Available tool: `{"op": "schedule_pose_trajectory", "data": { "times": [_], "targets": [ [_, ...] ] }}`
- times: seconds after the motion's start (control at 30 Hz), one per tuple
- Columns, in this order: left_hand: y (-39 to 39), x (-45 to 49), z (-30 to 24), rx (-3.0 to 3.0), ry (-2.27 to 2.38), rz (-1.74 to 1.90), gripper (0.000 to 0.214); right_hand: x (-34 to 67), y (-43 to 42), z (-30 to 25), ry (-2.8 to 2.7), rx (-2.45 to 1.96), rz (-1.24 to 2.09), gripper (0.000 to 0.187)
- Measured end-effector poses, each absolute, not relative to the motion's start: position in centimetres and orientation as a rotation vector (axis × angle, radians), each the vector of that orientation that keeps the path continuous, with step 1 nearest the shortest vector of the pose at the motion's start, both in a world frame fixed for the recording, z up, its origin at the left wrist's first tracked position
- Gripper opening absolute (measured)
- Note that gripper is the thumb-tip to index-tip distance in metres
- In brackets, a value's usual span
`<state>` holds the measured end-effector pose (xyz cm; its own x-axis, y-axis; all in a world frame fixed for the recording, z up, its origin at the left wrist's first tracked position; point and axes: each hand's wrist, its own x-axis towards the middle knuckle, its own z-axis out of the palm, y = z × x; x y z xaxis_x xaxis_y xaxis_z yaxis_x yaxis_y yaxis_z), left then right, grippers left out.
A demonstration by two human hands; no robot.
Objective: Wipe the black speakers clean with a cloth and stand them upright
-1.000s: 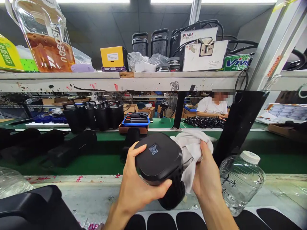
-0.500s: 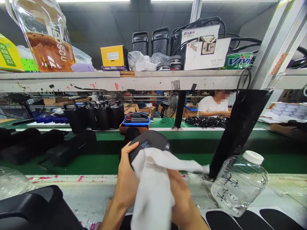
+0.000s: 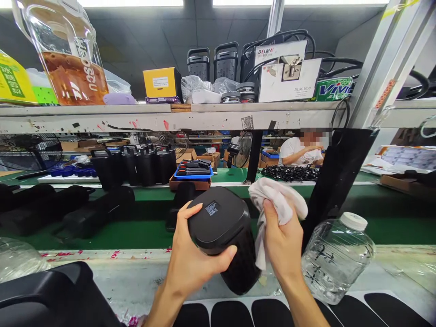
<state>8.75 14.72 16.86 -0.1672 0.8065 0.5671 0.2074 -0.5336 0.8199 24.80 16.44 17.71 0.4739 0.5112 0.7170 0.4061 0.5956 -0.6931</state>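
Note:
My left hand [image 3: 199, 256] grips a black portable speaker [image 3: 235, 227], with the thumb across its near side and fingers around the far left edge. Its flat end, tilted up toward me, bears a small printed label [image 3: 211, 208]. In my right hand [image 3: 284, 240] is a bunched white cloth [image 3: 272, 200], just right of the speaker and raised off the labelled end. Part of the cloth hangs down beside the speaker's right side; whether it touches there I cannot tell.
A clear plastic jar [image 3: 339, 259] stands close to my right forearm. Black rounded pads [image 3: 231, 313] lie along the near edge. At lower left is another black case [image 3: 51, 295]. Beyond runs a green conveyor belt [image 3: 150, 227] bearing black units. A shelf [image 3: 204, 116] spans above; a person [image 3: 301, 150] sits behind.
My right hand has lifted the white cloth off the speaker's labelled end and moved it up and right. The speaker now shows more of its side. My left hand still grips it.

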Motion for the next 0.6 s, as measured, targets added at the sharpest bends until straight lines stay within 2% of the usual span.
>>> {"op": "schedule_pose_trajectory", "data": {
  "times": [0.13, 0.27, 0.33, 0.43, 0.6],
  "targets": [
    [14.9, 8.7, 16.6, 1.612, 1.143, 1.753, 0.074, 24.6, 16.3, 18.4, -0.996, -0.964, 0.378, 0.040],
    [15.2, 8.3, 16.5, 1.591, 1.124, 1.707, 0.077, 23.5, 14.8, 18.7, -1.117, -0.812, 0.625, 0.045],
    [15.2, 8.2, 16.6, 1.611, 1.117, 1.717, 0.077, 23.0, 13.7, 18.9, -1.198, -0.753, 0.733, 0.054],
    [14.8, 8.6, 16.8, 1.647, 1.125, 1.761, 0.074, 22.7, 12.6, 19.4, -1.293, -0.737, 0.748, 0.068],
    [14.2, 9.1, 16.8, 1.720, 1.130, 1.757, 0.075, 22.9, 12.2, 19.8, -1.266, -0.758, 0.679, 0.062]
  ]
}}
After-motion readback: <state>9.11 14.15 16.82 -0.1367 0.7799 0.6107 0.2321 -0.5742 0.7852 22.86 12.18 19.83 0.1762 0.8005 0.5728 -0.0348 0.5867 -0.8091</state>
